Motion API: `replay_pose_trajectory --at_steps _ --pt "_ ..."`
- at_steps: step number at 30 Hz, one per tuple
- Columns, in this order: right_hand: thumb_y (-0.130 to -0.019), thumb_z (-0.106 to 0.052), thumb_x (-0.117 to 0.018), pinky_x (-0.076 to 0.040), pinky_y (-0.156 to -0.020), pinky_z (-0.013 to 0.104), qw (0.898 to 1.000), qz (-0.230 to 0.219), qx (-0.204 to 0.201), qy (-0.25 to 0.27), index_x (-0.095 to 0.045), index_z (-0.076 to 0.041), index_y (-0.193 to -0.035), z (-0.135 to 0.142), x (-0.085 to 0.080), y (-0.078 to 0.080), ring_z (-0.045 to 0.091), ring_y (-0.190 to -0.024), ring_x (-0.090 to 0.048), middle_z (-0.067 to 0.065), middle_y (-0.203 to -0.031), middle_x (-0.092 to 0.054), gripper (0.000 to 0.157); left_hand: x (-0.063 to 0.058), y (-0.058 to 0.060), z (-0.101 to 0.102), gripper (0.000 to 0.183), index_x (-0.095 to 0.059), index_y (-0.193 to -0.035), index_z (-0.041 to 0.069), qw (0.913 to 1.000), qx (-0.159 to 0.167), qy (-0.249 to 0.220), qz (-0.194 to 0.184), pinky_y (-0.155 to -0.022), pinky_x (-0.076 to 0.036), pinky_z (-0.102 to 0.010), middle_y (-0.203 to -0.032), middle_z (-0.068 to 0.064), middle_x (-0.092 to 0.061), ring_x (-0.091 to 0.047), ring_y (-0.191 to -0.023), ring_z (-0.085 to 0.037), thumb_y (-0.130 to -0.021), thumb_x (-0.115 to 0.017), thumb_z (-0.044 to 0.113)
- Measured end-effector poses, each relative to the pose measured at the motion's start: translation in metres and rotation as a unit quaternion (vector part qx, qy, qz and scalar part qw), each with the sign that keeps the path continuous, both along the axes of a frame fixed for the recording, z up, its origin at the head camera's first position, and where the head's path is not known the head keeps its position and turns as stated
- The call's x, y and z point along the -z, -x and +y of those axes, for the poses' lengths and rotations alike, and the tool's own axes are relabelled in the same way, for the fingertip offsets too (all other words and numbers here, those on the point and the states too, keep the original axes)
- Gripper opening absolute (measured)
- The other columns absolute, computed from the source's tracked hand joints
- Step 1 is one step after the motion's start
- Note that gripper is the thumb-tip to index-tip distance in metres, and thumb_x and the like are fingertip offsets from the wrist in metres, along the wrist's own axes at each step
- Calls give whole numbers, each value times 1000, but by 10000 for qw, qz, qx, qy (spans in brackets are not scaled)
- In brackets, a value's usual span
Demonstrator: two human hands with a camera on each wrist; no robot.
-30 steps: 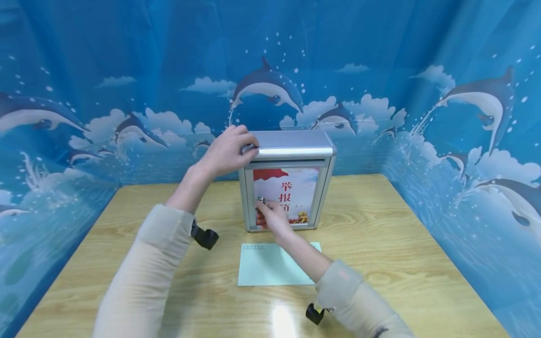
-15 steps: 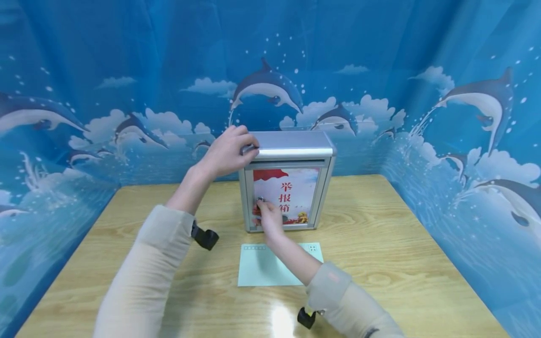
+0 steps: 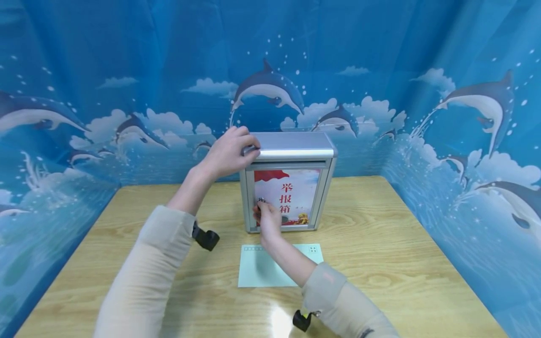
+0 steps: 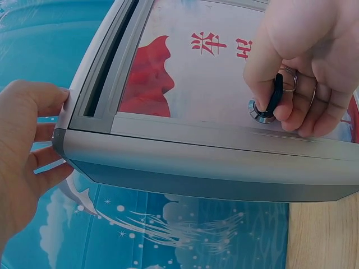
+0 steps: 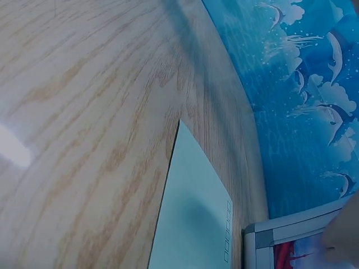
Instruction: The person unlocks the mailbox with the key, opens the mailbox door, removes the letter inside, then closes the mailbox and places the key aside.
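Note:
A silver metal box (image 3: 296,140) with red Chinese characters on its front panel stands upright on the table. My left hand (image 3: 230,151) grips its top left corner, thumb on the front edge and fingers around the side in the left wrist view. At the panel's left side, my right hand (image 3: 271,224) pinches a black-headed key (image 4: 276,94) between thumb and fingers. The key sits at a round chrome lock (image 4: 262,118), and a metal ring (image 4: 294,79) hangs from it. Only a sliver of the right hand appears in the right wrist view.
A pale green envelope (image 3: 258,272) lies flat on the wooden table (image 3: 380,263) in front of the box, partly under my right forearm. A narrow slot (image 4: 115,56) runs below the box's top edge. Behind and at both sides hangs a blue dolphin curtain (image 3: 169,56).
My right wrist and forearm have swung to the left, turning around the key, so more of the panel's characters show. The left hand stays on the box corner; the panel looks unmoved.

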State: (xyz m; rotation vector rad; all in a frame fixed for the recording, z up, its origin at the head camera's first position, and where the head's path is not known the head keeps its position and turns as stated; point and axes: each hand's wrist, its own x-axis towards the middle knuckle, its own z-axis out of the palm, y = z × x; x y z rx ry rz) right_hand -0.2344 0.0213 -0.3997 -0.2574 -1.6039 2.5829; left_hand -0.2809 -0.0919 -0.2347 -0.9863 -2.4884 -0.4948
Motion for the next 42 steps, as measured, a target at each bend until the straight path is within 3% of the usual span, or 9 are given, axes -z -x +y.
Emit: replay_pose_trajectory --at_steps 9,17,21,24,27,30,34,37,42 --pt "-89 -2 -47 -46 -87 36 9996 8 254 157 -56 0 -81 -5 0 -1 16 -76 -52 5 -82 -54 13 0 0 0 17 -67 -99 8 10000 21 -8 14 -75 -38 -36 -93 -5 -56 -45 -84 -22 -91 -58 21" --pt "-85 -3 -45 -46 -84 37 9996 53 271 -33 -51 -9 -66 -4 3 -6 16 -76 -52 4 -80 -53 20 1 0 0 17 -67 -98 8 10000 31 -24 43 -75 -38 -36 -93 -6 -56 -45 -84 -22 -91 -58 21" --pt "-84 -3 -46 -47 -74 32 9991 -35 8 -423 -52 -7 -68 1 4 -12 15 -72 -51 3 -76 -54 18 1 1 0 17 -67 -99 8 10000 40 -2 51 -76 -38 -36 -93 -6 -56 -45 -84 -22 -91 -58 21" --pt "-86 -4 -46 -47 -67 28 9969 -90 -365 -689 -56 2 -80 7 3 -17 13 -68 -51 3 -74 -55 13 1 2 0 17 -67 -99 8 10000 35 21 85 -76 -39 -36 -93 -6 -56 -45 -85 -22 -91 -58 21" --pt "-90 -9 -47 -47 -62 26 9919 -193 -794 -975 -56 10 -93 15 1 -19 11 -64 -52 4 -74 -56 21 1 1 0 18 -67 -99 8 9999 54 40 92 -76 -39 -36 -94 -6 -56 -45 -85 -22 -91 -58 20" --pt "-92 -13 -47 -47 -59 24 9811 -318 -1275 -1418 -56 10 -97 26 1 -20 10 -61 -52 4 -74 -56 26 -1 1 0 18 -67 -100 8 9999 55 63 61 -75 -39 -36 -94 -6 -55 -45 -84 -22 -92 -58 21" --pt "-92 -15 -47 -48 -56 24 9614 -457 -1876 -1961 -59 5 -89 42 3 -20 10 -59 -52 4 -70 -56 23 -3 0 0 19 -67 -101 8 9999 -7 118 -17 -76 -39 -36 -95 -6 -55 -45 -86 -22 -92 -57 21" --pt "-93 -16 -48 -48 -55 24 9416 -542 -2221 -2473 -60 2 -86 55 5 -20 11 -58 -53 5 -70 -57 24 -4 0 1 19 -67 -101 8 9998 -71 172 -70 -77 -40 -37 -96 -6 -55 -46 -87 -22 -92 -57 22" --pt "-94 -18 -49 -49 -56 26 9101 -577 -2637 -3143 -61 8 -94 80 7 -19 11 -59 -54 10 -76 -62 29 -4 -1 2 19 -67 -101 9 9995 -145 234 -125 -76 -40 -36 -96 -6 -55 -46 -87 -22 -92 -57 22"
